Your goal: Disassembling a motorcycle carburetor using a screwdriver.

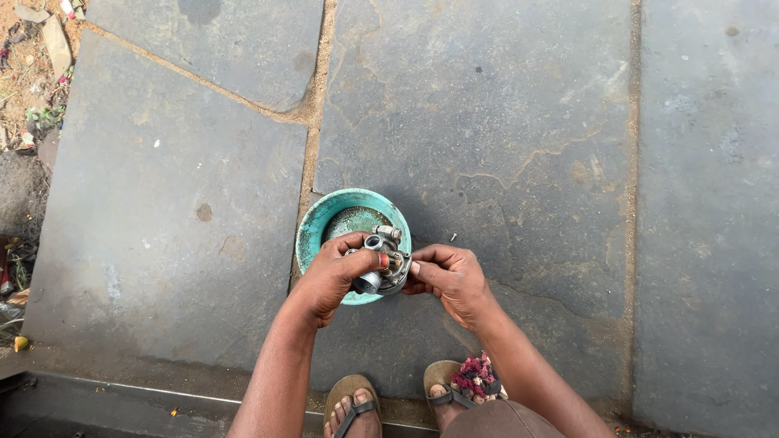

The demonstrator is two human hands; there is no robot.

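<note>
Carburetor (385, 261), knobby grey metal, above round teal bowl (318, 223).

Two hands (333, 276), one metal part (383, 261), one bowl (312, 227)

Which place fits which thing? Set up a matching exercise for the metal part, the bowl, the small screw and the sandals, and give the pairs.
Things:
1. metal part
2. bowl
3. small screw
4. sandals

Places:
A. lying loose on the stone floor, right of the bowl
B. held between the left hand and right hand
C. on the feet at the bottom edge
D. standing on the floor, under the hands

Pairs: 1-B, 2-D, 3-A, 4-C
</note>
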